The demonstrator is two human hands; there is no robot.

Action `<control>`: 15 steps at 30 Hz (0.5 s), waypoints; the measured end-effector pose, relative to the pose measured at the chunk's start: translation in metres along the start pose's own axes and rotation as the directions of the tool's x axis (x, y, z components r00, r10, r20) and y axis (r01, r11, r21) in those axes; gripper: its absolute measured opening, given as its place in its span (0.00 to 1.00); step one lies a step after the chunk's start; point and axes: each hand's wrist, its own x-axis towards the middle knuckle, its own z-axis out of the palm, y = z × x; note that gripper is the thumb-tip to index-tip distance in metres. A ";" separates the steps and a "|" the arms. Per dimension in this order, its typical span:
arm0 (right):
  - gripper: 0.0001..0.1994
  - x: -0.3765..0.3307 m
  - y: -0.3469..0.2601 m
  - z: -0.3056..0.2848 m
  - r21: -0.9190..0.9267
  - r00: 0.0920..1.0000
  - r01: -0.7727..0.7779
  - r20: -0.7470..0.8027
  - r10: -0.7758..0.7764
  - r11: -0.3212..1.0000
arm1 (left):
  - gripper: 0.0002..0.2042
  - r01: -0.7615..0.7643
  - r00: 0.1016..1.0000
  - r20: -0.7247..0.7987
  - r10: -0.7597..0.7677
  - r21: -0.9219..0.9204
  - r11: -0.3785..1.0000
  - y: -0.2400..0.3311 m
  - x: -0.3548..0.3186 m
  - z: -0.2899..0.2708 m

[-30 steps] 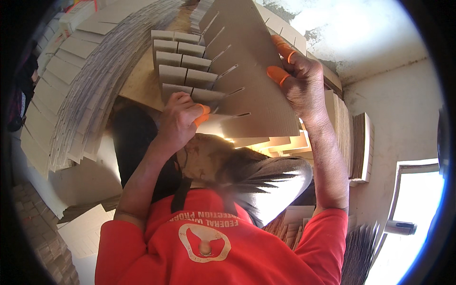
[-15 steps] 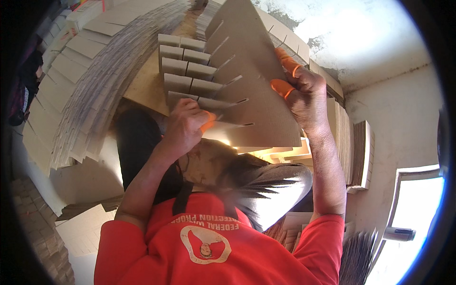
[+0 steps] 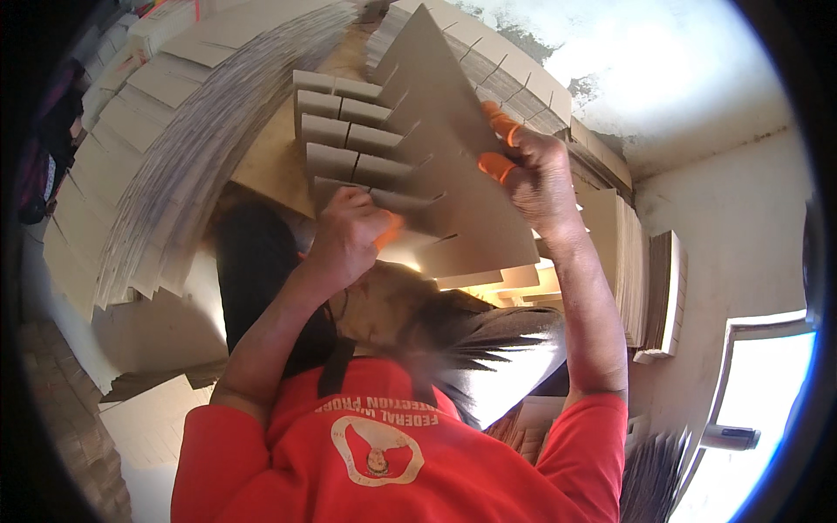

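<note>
A large grey-brown slotted cardboard sheet stands tilted above my lap. My right hand, with orange covers on its fingertips, pinches the sheet's right edge between thumb and fingers. Several short cardboard cross strips stand in a row at the sheet's left side, with their right ends at its slots. How deep they sit in the slots is hard to tell. My left hand, closed and also wearing orange fingertip covers, grips the nearest cross strip by its lower part. My fingers hide part of that strip.
A long fanned stack of slotted cardboard curves along the left. More cardboard stacks stand by the right wall, and slotted sheets lie behind. A wooden board lies under the strips. At lower left are loose cardboard pieces.
My right hand has moved left and slightly down, bringing the large sheet closer to the cross strips. The slots show shorter beyond the strips. My left hand has barely moved.
</note>
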 end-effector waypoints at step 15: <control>0.09 0.002 -0.015 0.035 -0.362 0.978 0.174 0.175 -0.116 0.916 | 0.08 0.018 1.000 0.009 -0.018 0.043 0.999 -0.005 0.000 0.008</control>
